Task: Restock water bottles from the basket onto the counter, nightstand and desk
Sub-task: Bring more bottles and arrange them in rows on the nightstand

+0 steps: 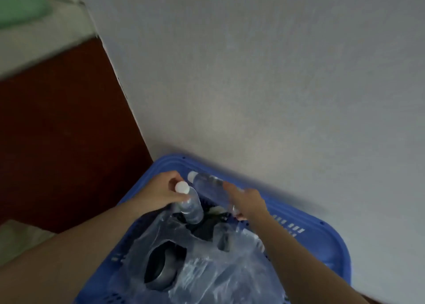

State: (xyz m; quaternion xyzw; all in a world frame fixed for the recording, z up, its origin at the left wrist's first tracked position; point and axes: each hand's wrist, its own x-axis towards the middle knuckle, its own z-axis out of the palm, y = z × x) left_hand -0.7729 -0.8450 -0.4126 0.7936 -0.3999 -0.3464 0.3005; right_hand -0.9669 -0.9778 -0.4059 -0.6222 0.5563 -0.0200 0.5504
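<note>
A blue plastic basket (317,241) stands on the pale floor, low in the head view. My left hand (158,193) grips a clear water bottle (189,208) with a white cap near its neck, upright over the basket's far left part. My right hand (247,202) holds a second clear bottle (208,186) by its lower body; it lies tilted, its white cap pointing left above the basket's far rim. Both bottles are blurred by motion.
A crumpled clear plastic bag (207,269) fills the near part of the basket, with a dark round object (161,271) under it. A dark red-brown wooden panel (64,131) rises at the left, white bedding (41,39) above it. Pale floor (276,73) spreads beyond.
</note>
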